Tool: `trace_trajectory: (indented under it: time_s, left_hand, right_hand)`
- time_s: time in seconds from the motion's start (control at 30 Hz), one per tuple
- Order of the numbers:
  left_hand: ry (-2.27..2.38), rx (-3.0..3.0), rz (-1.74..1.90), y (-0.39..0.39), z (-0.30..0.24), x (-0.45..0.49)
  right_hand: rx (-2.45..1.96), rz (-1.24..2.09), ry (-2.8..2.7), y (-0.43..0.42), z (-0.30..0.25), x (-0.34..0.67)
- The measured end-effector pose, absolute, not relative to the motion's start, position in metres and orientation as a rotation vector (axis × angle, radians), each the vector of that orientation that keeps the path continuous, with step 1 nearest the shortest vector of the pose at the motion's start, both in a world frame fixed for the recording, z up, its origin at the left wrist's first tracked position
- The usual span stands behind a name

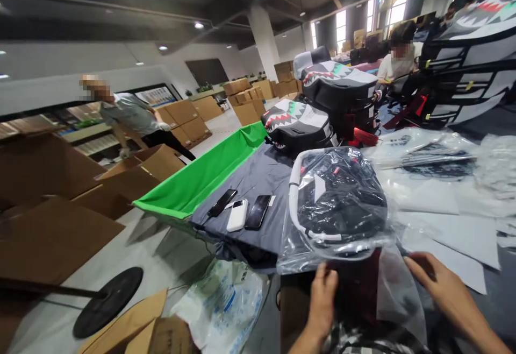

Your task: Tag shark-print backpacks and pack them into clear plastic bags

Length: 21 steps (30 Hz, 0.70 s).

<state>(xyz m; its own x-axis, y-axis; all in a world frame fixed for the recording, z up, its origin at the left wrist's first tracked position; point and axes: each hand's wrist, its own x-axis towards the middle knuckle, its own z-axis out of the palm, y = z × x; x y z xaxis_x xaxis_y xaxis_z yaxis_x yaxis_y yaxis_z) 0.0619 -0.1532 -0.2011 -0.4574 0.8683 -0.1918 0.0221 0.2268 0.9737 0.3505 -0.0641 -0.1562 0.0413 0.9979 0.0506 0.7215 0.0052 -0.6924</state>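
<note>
A dark backpack (342, 192) with white trim lies on the table inside a clear plastic bag (288, 249). My left hand (323, 295) is closed at the near edge of this bag, thumb and fingers pinching the film. To the right, my right hand (437, 278) has its thumb and forefinger pressed together on the bag's loose plastic flap (397, 284). Something dark with a black-and-white pattern (371, 340) is partly visible below my hands, too cut off to name.
Two phones (258, 212) and a white power bank (237, 215) lie left of the bag. Shark-mouth backpacks (296, 122) are stacked behind it. White sheets (451, 235) and plastic bags (423, 149) cover the right side. Cartons (52, 235) stand left; two people (133, 114) are farther off.
</note>
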Motion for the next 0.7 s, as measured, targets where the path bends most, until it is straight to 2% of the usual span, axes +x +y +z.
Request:
trace_trajectory:
  time_s: [0.1, 0.2, 0.27, 0.37, 0.5, 0.6, 0.7]
  left_hand:
    - [1.739, 0.841, 1.27, -0.158, -0.216, 0.106]
    - [1.642, 0.808, 1.374, -0.17, -0.225, 0.119]
    - [1.632, 0.87, 1.358, -0.177, -0.225, 0.12]
    - [1.623, 1.146, 1.152, -0.171, -0.208, 0.128]
    - [1.514, 1.415, 0.972, -0.145, -0.17, 0.142]
    - [1.383, 1.467, 0.947, -0.136, -0.155, 0.144]
    - [1.229, 1.759, 0.921, -0.131, -0.156, 0.14]
  right_hand:
    - [-1.78, 0.186, -1.805, -0.086, -0.148, 0.308]
    - [-1.653, -0.247, -1.863, -0.107, -0.144, 0.285]
    - [-1.568, -0.404, -1.901, -0.121, -0.151, 0.279]
    - [-1.517, -0.468, -1.921, -0.13, -0.17, 0.278]
    - [-1.561, -0.232, -1.924, -0.12, -0.182, 0.291]
    - [-1.59, 0.24, -1.886, -0.114, -0.177, 0.309]
    - [-1.556, 0.668, -1.741, -0.123, -0.171, 0.323]
